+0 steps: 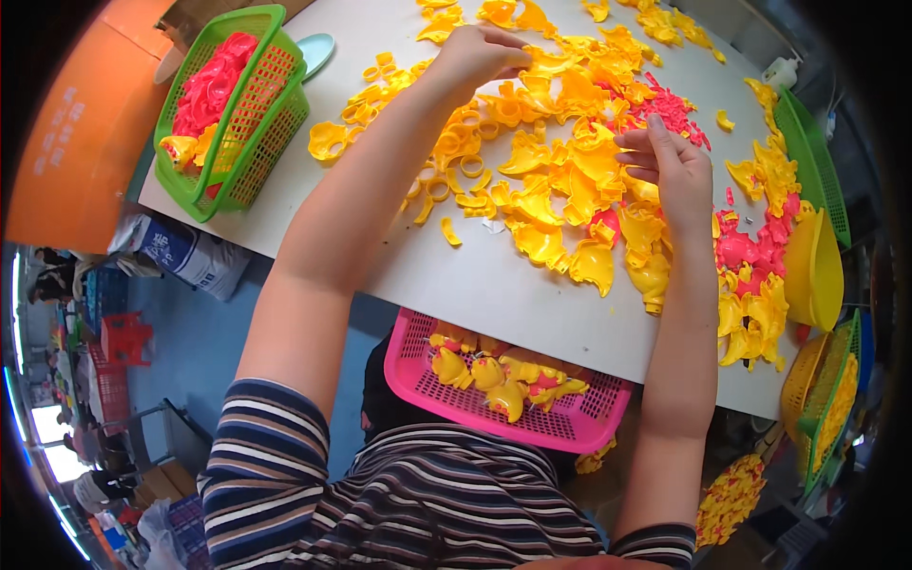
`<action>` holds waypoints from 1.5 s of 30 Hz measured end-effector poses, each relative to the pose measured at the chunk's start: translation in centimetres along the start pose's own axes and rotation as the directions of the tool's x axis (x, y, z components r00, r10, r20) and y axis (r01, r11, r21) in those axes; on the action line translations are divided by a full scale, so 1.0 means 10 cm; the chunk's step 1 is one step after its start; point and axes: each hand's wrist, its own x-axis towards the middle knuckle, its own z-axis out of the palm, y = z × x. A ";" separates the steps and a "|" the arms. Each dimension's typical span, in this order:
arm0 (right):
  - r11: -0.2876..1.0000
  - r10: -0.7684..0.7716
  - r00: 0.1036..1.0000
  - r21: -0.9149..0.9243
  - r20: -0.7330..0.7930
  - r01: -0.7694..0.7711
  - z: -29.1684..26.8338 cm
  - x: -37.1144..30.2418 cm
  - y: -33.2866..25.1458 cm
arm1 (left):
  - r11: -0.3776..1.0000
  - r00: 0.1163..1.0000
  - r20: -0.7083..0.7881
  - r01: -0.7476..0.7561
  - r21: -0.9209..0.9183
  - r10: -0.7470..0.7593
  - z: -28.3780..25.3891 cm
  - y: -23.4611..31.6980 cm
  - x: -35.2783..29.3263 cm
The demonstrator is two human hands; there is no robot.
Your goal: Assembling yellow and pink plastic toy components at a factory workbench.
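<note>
Thin yellow plastic pieces (570, 185), many curved like shell halves, lie in a loose heap across the white table (446, 275). My left hand (480, 62) reaches to the far part of this heap, its fingertips pinched at a yellow plastic piece there. Over the heap's right side is my right hand (673, 161), fingers bent and apart, with nothing visible between them. Just beyond it lie small red plastic pieces (670, 109). Yellow rings (461, 133) are scattered left of the heap, partly behind my left forearm.
A green basket (249, 142) with red and yellow pieces stands at the left table edge. Below the near edge, a pink basket (598, 432) holds yellow figures. At right are a yellow bowl (815, 271) and a green basket (819, 171). A pale saucer (316, 52) lies far left.
</note>
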 end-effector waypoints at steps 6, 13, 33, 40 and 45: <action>0.993 0.118 0.980 -0.022 0.159 -0.116 0.05 -0.16 -0.28 | 0.996 0.994 0.075 -0.072 -0.057 0.076 0.20 0.15 -0.62; 0.993 0.114 0.959 -0.063 0.261 -0.101 0.11 -0.29 -0.26 | 0.996 0.973 0.222 -0.078 0.033 0.069 0.50 0.23 -1.06; 0.406 0.137 0.987 -0.905 -0.079 -0.128 -2.15 0.32 0.67 | 0.919 0.944 0.290 0.249 -0.306 -0.159 0.52 0.05 -1.06; 0.959 -0.120 0.993 -0.257 0.000 0.116 -0.79 -0.17 -0.01 | 0.929 0.968 0.189 0.217 -0.301 -0.165 0.63 0.00 -1.10; 0.916 -0.304 0.952 -0.265 0.030 0.300 0.07 -0.46 -0.10 | 0.880 0.989 0.114 0.138 -0.455 -0.097 0.69 -0.07 -1.13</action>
